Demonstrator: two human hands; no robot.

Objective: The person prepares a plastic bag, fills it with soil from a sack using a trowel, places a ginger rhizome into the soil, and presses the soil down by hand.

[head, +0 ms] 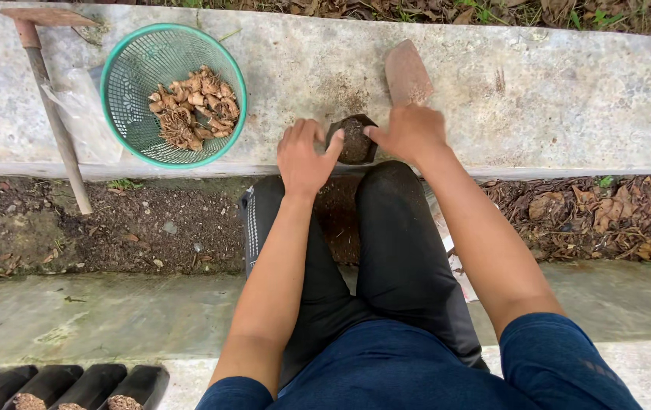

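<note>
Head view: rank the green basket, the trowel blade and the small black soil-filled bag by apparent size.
1. green basket
2. trowel blade
3. small black bag, partly covered by both hands, so it ranks uncertainly against the blade.

Weathered concrete ledge (553,91), dark soil strip (135,228), dry leaves (606,216), daylight

What we cannot fully see

Our right hand (410,133) covers the trowel (407,74) handle, and both hands hide the sides of the small black bag (356,140). The row of black bags (67,387) is cut off by the bottom edge. Our knees hide part of the soil strip (135,224).
</note>
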